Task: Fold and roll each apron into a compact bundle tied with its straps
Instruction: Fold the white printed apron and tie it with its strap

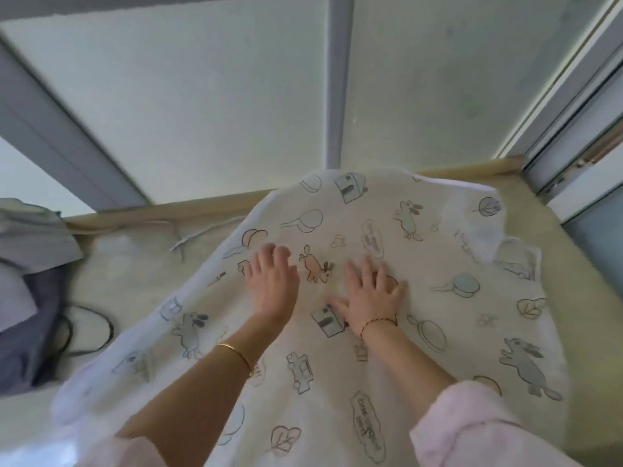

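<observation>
The printed apron [337,298] is being smoothed by the left hand [273,284] and right hand [371,298], palms flat, fingers spread, gripping nothing; wrinkles should be pressed outward first.

apron [354,230]: thin matt printed cloth | table rim [168,207]: smooth pale wood | bangle [236,353]: glossy metal

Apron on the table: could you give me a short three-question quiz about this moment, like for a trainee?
1. True or false: the printed apron is already rolled into a bundle.
2. Which wrist has the gold bangle? A left, B right.
3. What are the left hand and right hand doing?

Key: 1 false, it lies spread out. 2 A. 3 Both rest open and flat on the apron.
</observation>
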A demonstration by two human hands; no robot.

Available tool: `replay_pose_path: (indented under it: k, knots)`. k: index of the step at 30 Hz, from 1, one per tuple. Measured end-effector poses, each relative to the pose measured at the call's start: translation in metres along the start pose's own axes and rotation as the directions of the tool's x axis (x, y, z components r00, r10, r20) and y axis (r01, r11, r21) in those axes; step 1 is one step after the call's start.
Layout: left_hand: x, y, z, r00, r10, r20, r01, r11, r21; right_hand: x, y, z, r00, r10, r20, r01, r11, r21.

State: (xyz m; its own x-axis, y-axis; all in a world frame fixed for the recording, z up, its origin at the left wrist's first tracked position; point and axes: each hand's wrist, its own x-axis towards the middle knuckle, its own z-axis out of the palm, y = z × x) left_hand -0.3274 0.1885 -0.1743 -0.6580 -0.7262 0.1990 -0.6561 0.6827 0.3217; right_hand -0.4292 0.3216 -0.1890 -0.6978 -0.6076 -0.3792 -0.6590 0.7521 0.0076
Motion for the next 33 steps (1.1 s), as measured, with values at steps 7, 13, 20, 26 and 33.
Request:
replay_pose_path:
  k: [7,13,20,26,33]
  knots:
    - [0.029,-0.085,-0.047,0.980,-0.195,-0.048,0.199,0.973,0.119,0.000,-0.058,-0.031,0.965,-0.126,-0.230,0.146,0.986,0.075]
    - [0.042,-0.152,-0.080,0.805,-0.526,0.275,0.489,0.850,0.195,0.000,-0.107,-0.032,0.993,-0.108,-0.051,0.112,0.990,0.086]
    - [0.034,-0.178,-0.087,0.888,-0.412,0.206,0.393,0.911,0.125,-0.012,-0.115,-0.030,0.990,-0.128,-0.060,0.135,0.982,0.131]
    - [0.113,-0.175,-0.118,0.975,-0.224,-0.008,0.224,0.974,-0.032,-0.029,-0.126,-0.024,0.960,-0.214,-0.181,0.230,0.970,0.076]
    - [0.008,-0.142,-0.083,0.932,0.002,0.363,-0.060,0.987,0.148,-0.041,-0.123,-0.015,0.969,-0.245,-0.026,0.246,0.962,0.118]
